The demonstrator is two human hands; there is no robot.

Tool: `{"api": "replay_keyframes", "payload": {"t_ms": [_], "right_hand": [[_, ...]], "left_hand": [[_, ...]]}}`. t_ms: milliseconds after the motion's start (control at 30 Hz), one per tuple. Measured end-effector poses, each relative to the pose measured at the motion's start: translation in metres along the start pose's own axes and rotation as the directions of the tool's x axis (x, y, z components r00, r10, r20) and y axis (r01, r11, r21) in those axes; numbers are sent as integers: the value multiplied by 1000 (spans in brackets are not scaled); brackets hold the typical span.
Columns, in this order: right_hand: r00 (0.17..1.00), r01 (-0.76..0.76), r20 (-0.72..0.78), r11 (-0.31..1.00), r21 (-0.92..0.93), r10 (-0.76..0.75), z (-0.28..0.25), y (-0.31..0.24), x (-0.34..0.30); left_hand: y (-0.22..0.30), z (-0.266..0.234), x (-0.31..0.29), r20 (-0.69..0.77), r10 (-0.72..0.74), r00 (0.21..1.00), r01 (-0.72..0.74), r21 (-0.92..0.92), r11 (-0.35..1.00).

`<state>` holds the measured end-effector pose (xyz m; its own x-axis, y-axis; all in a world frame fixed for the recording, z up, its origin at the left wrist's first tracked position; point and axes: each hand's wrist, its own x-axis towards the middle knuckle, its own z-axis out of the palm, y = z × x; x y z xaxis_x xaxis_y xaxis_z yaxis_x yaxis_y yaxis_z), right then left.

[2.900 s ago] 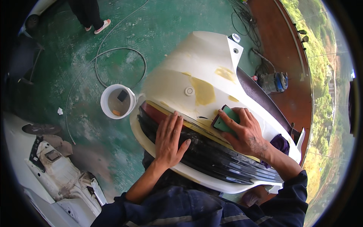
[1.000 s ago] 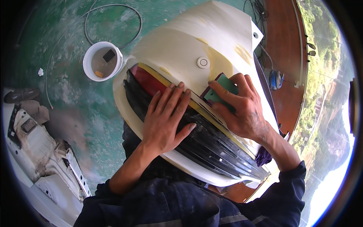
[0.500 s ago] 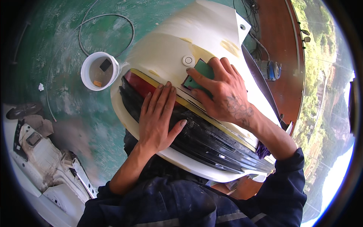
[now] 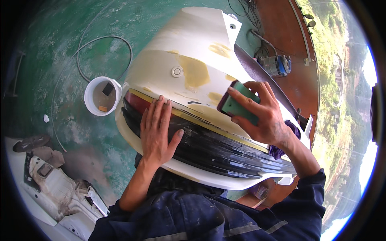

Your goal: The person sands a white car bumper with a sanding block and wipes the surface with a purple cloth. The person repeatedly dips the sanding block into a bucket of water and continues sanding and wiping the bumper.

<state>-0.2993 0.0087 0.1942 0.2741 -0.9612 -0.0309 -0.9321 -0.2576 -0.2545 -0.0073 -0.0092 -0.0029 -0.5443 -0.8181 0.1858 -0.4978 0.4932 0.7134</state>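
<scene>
A person's right hand point(image 4: 263, 115) is gripping a green rectangular block with a dark edge point(image 4: 238, 107) over a curved white car bumper point(image 4: 155, 66).
The block is tilting to the right of the bumper's yellowish patches point(image 4: 194, 72); whether it is touching the surface cannot be told. The left hand point(image 4: 156, 138) is lying flat, fingers outstretched, across the bumper's black ribbed strip point(image 4: 213, 148). Left of the bumper, a round white plastic bucket point(image 4: 89, 96) is standing on the green floor point(image 4: 56, 76), holding cloudy liquid point(image 4: 98, 97), a black rectangular pad point(image 4: 107, 88) and a small orange-tan block point(image 4: 103, 109). A purple cloth point(image 4: 277, 152) is lying near right, beside the right wrist.
</scene>
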Motion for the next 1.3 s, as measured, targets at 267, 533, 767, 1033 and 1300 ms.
{"api": "replay_keyframes", "payload": {"t_ms": [267,533,767,1033,1300], "right_hand": [[980,-174,75,975,-134,185,-6,-14,-116],[993,-110,26,968,-227,119,11,-24,-99],[997,-82,-23,976,-201,79,16,-19,-100],[999,-11,-38,972,-235,2,24,-27,-69],[1000,24,11,981,-191,-22,33,-26,-46]], "left_hand": [[-4,0,0,33,33,999,-33,-8,999],[-4,1,0,45,50,998,-49,-5,999],[-4,0,1,11,42,999,-42,12,999],[-5,-1,-2,30,26,999,-26,6,1000],[-5,-1,0,21,26,999,-26,3,1000]]}}
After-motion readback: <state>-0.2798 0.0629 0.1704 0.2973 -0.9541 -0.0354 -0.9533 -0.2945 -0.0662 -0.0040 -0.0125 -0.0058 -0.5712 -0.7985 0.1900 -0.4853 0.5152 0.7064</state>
